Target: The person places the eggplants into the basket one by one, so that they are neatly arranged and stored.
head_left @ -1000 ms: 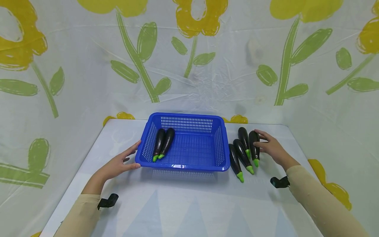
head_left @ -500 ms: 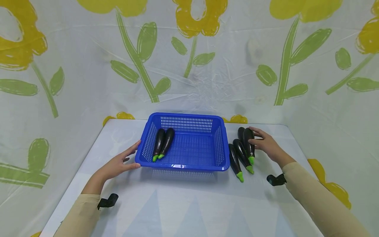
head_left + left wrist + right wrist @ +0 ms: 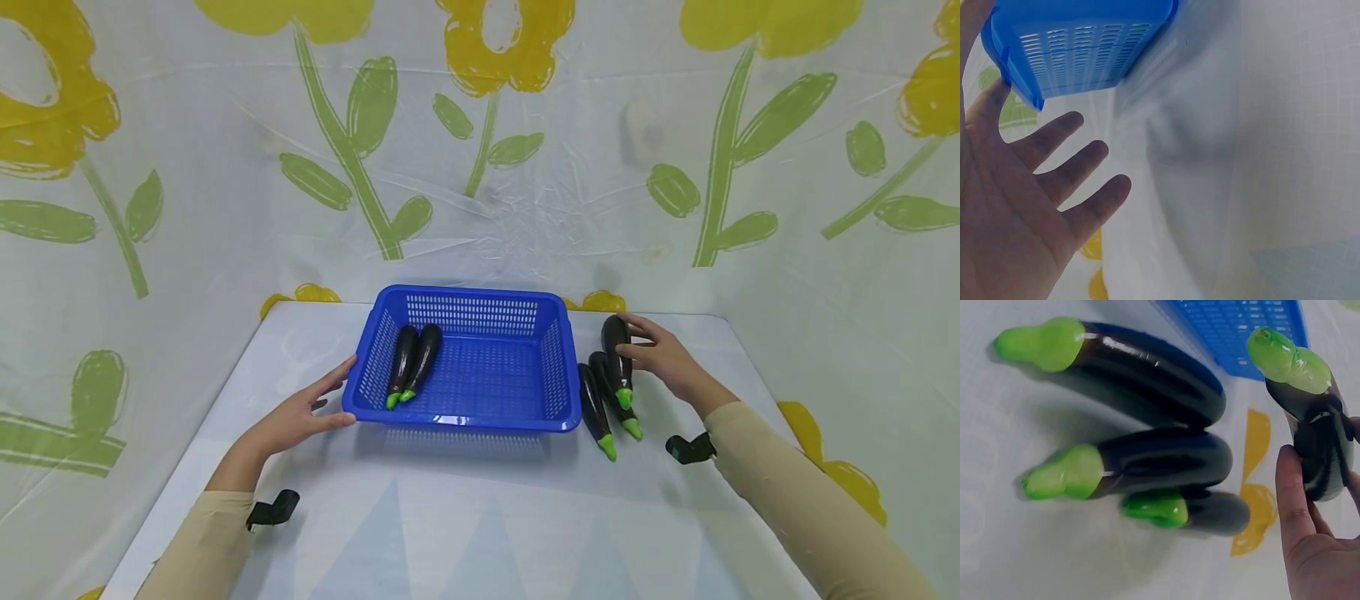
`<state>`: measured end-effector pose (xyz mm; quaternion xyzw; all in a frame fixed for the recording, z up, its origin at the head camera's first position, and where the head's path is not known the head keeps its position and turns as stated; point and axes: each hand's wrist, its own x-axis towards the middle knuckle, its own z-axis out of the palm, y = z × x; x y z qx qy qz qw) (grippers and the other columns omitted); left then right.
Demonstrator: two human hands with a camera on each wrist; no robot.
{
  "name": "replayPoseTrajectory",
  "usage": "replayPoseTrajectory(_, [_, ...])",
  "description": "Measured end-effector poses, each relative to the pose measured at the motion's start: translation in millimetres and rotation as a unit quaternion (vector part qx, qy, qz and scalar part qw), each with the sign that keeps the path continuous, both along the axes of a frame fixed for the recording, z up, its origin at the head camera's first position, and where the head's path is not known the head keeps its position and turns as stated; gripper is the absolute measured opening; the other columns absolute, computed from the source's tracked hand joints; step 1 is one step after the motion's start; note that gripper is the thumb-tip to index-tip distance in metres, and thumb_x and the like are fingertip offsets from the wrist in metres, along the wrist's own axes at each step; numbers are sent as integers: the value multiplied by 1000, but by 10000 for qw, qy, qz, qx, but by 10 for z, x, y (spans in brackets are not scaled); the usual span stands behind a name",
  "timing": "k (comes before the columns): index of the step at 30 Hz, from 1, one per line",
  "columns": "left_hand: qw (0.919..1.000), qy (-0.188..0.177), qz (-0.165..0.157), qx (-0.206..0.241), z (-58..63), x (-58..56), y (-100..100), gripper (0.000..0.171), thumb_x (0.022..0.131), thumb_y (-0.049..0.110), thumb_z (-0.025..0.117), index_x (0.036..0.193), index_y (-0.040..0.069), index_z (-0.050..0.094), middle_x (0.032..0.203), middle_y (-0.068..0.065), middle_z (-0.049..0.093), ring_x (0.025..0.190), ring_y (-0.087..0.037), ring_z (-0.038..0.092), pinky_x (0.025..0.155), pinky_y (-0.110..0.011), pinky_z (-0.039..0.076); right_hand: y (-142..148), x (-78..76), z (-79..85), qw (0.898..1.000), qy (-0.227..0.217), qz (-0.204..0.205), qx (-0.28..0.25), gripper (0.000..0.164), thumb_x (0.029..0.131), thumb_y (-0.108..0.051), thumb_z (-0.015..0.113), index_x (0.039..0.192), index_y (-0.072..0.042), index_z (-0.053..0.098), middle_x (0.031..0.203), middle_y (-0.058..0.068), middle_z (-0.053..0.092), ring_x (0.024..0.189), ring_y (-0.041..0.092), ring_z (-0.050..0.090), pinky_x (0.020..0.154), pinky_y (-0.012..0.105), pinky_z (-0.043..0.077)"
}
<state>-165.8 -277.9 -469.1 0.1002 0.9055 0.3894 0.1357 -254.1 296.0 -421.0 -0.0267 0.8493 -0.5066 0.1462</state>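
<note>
My right hand pinches a dark eggplant with a green stem end, held above the others. In the right wrist view this eggplant hangs tilted between thumb and fingers, apart from three eggplants lying on the table. Two of those, a left eggplant and a neighbouring eggplant, show in the head view; the held one hides the third. My left hand touches the left side of the blue basket with fingers spread. Two eggplants lie side by side in the basket's left part.
The white table carries pale blue triangles near its front. A white sheet with yellow flowers and green leaves hangs behind and at both sides. Both wrists wear a small black camera.
My right hand has lifted an eggplant and carried it left, over the others towards the basket. The left hand and the basket have stayed in place.
</note>
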Motion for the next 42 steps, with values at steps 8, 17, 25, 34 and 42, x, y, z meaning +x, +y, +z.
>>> replayPoseTrajectory(8, [10000, 43, -8, 52, -8, 0, 0, 96, 91, 46, 73, 164, 38, 10, 168, -18, 19, 147, -52, 25, 110, -73, 31, -87, 5, 38, 9996, 112, 120, -221, 73, 101, -23, 63, 163, -19, 26, 165, 28, 17, 143, 51, 33, 114, 63, 34])
replayPoseTrajectory(17, [9998, 130, -13, 160, -10, 10, -3, 95, 92, 42, 74, 164, 35, 12, 168, -18, 21, 147, -51, 25, 114, -69, 29, -196, -2, 80, 9990, 185, 298, -277, 72, 102, -25, 63, 163, -19, 26, 164, 28, 18, 144, 49, 32, 113, 63, 36])
replayPoseTrajectory(25, [9998, 117, -29, 150, -15, 8, 7, 95, 92, 43, 74, 164, 35, 12, 167, -18, 21, 147, -51, 25, 114, -69, 29, -307, -21, 75, 9983, 173, 343, -432, 70, 101, -23, 63, 162, -18, 29, 163, 28, 22, 141, 49, 39, 112, 62, 37])
replayPoseTrajectory(34, [9999, 106, -12, 106, -16, 8, 6, 96, 92, 44, 73, 164, 35, 11, 167, -18, 20, 147, -51, 25, 113, -70, 29, -456, -50, 115, 9957, 219, 451, -777, 70, 100, -18, 65, 161, -15, 31, 163, 28, 22, 139, 47, 42, 112, 59, 39])
replayPoseTrajectory(42, [9999, 91, -1, 95, -18, 4, 2, 96, 92, 45, 73, 164, 36, 11, 168, -18, 19, 147, -51, 24, 113, -70, 29, -573, -65, 132, 9958, 197, 516, -726, 69, 101, -21, 65, 161, -18, 32, 163, 26, 22, 140, 47, 40, 112, 61, 38])
